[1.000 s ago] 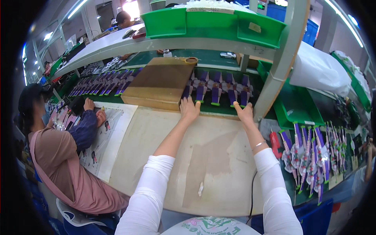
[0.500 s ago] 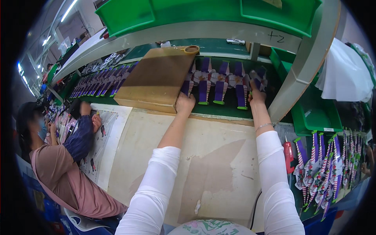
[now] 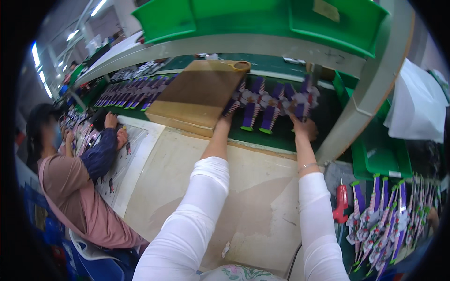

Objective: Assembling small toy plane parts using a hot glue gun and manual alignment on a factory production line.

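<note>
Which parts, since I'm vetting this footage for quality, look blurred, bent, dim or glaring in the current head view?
All in the head view: the right hand and the purple-legged figure at it look smeared; the left hand is dim, its fingers hard to make out; the shelf beam bows and the corners go black; a ceiling light glares white.

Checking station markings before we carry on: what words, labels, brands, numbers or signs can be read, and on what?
No text reads clearly.
White shelf beam: faint dark mark, blurred.
Lower green bin: small white label, too small to read.
Upper green bin: tan patch, no legible writing.
Shirt: coloured print, no words readable.
</note>
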Demonstrator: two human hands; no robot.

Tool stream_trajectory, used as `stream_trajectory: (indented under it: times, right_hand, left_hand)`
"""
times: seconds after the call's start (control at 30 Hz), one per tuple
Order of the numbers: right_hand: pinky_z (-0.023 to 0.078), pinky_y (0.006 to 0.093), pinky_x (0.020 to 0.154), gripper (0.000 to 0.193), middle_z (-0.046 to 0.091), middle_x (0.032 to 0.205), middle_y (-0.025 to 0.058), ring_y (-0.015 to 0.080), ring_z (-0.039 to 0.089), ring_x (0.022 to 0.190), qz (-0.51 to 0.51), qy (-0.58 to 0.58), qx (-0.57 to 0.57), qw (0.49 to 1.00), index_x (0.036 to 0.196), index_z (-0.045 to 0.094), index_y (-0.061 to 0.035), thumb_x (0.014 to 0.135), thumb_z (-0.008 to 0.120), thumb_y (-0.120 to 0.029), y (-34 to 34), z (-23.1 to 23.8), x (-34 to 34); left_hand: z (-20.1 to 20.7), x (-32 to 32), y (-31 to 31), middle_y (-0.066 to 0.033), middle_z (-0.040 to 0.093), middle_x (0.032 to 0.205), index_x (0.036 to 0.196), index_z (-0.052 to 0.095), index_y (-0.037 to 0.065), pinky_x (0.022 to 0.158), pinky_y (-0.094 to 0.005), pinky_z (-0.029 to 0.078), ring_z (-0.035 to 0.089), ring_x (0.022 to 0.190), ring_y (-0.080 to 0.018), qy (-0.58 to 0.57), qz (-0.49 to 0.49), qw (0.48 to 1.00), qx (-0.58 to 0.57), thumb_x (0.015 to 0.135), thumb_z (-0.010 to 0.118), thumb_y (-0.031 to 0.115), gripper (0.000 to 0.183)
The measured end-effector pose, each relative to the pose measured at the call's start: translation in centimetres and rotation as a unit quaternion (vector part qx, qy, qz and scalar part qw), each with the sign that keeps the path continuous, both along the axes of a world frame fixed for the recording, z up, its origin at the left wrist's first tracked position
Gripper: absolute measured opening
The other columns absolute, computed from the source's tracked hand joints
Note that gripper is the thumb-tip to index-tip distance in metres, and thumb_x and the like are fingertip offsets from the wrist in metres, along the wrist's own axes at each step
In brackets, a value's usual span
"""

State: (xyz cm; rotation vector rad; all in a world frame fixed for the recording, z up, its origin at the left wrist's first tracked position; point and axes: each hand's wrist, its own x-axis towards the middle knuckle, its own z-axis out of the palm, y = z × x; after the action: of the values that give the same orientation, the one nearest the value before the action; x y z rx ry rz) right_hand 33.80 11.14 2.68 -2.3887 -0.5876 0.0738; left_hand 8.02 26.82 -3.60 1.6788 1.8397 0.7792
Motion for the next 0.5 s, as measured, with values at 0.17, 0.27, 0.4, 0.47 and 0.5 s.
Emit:
stream_trajectory:
  times: [0.17,0.27,0.4,0.47,0.5]
  right_hand:
    - [0.048,0.0318,0.069,0.042,0.070,0.088,0.0075,0.0187,0.064,0.072,0.109,0.275,0.237,0.925,0.090,0.073,-0.0018,0.062,0.087,-0.030,-0.2,-0.7,0.8]
    - [0.048,0.0355,0.060,0.036,0.066,0.086,0.0034,0.0165,0.058,0.073,0.113,0.393,0.306,0.860,0.089,0.072,-0.0050,0.063,0.088,-0.024,-0.1,-0.3,0.0]
    - [0.050,0.0449,0.079,0.046,0.062,0.095,0.0033,0.0236,0.060,0.087,0.140,0.589,0.339,0.720,0.104,0.064,-0.0086,0.068,0.087,-0.024,1.9,-2.1,0.0]
    - [0.042,0.0556,0.090,0.043,0.061,0.099,0.0035,0.0250,0.057,0.097,0.147,0.668,0.334,0.649,0.105,0.061,-0.0110,0.072,0.085,-0.025,1.8,-1.4,-2.1]
    - [0.043,0.0558,0.085,0.038,0.064,0.095,0.0025,0.0233,0.059,0.092,0.159,0.684,0.349,0.620,0.100,0.064,-0.0101,0.072,0.084,-0.024,1.8,-2.2,-2.4]
  left_hand:
    - [-0.3,0.3,1.0,-0.0205,0.049,0.137,0.135,0.049,0.005,0.105,-0.0446,0.039,0.049,0.123,-0.0414,0.002,0.077,0.996,0.049,0.088,0.057,0.048,0.065]
    - [-0.7,0.7,3.0,-0.0206,0.050,0.137,0.135,0.049,0.005,0.105,-0.0447,0.039,0.049,0.123,-0.0414,0.001,0.095,0.993,0.072,0.088,0.056,0.047,0.064]
    - [-2.3,0.4,4.9,-0.0207,0.050,0.137,0.134,0.049,0.004,0.105,-0.0448,0.039,0.050,0.123,-0.0413,-0.001,0.103,0.991,0.089,0.089,0.055,0.046,0.062]
    - [-3.7,-1.3,5.9,-0.0207,0.050,0.137,0.134,0.049,0.004,0.105,-0.0449,0.039,0.050,0.123,-0.0413,0.009,0.127,0.987,0.097,0.089,0.055,0.045,0.061]
    - [-4.1,-1.4,6.4,-0.0208,0.050,0.137,0.134,0.049,0.004,0.105,-0.0449,0.039,0.050,0.123,-0.0413,0.013,0.138,0.985,0.102,0.089,0.055,0.045,0.061]
